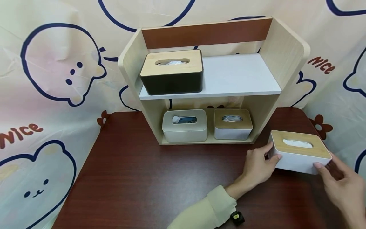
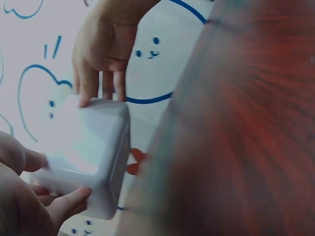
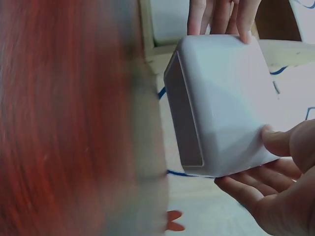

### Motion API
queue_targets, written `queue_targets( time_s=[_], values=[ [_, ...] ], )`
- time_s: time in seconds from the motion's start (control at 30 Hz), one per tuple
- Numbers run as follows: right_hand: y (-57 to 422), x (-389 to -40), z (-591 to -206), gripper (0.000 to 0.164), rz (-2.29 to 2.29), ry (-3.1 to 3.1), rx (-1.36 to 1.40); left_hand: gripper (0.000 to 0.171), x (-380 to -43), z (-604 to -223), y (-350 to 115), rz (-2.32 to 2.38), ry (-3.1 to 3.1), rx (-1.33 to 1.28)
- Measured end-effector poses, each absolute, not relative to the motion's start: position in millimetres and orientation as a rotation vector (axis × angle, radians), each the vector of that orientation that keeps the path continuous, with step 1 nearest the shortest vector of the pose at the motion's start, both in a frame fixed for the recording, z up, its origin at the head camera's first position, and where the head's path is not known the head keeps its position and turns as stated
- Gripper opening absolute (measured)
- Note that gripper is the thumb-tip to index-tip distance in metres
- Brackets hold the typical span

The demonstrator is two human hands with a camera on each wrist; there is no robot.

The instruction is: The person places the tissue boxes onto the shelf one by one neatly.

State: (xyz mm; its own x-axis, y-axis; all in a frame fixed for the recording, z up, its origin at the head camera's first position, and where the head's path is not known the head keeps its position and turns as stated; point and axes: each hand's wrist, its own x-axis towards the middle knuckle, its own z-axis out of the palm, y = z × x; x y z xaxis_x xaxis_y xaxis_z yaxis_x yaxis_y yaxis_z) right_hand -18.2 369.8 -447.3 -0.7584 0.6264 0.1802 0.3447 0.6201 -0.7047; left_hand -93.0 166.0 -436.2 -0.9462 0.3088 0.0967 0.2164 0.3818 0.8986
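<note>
A white tissue box (image 1: 295, 161) with a wood-coloured lid is at the right of the desk, a white tissue showing in its oval slot. My left hand (image 1: 258, 163) grips its left end, thumb near the front corner. On the opposite end, my right hand (image 1: 341, 181) holds it, thumb on the front wall and fingers behind. Both wrist views show the white box (image 2: 81, 137) between the two hands, raised off the desk. Its recessed underside (image 3: 186, 110) is visible in the right wrist view.
Left of the hands stands a two-tier shelf (image 1: 271, 76). A black tissue box (image 1: 172, 82) with a wooden lid sits on its upper board; a cream tissue box (image 1: 185, 135) and a smaller white one (image 1: 233, 133) sit below. The dark wooden desk (image 1: 148, 184) extends in front.
</note>
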Motion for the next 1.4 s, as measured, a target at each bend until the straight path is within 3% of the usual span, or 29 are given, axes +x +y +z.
queue_targets(
  time_s=[0.2,0.67,1.4],
  values=[
    [352.9,-10.5,-428.2,0.061,0.973,-2.437,-0.815,0.048,-89.0,-414.3,146.0,1.636,2.513,0.527],
    [318.9,-2.5,-398.5,0.064,1.024,-2.311,-0.470,0.047,-79.7,-380.0,100.3,1.765,2.532,0.654],
    [267.2,-17.3,-350.4,0.071,0.866,-2.393,-0.253,0.049,-77.7,-354.5,29.6,1.931,2.655,0.842]
  ],
)
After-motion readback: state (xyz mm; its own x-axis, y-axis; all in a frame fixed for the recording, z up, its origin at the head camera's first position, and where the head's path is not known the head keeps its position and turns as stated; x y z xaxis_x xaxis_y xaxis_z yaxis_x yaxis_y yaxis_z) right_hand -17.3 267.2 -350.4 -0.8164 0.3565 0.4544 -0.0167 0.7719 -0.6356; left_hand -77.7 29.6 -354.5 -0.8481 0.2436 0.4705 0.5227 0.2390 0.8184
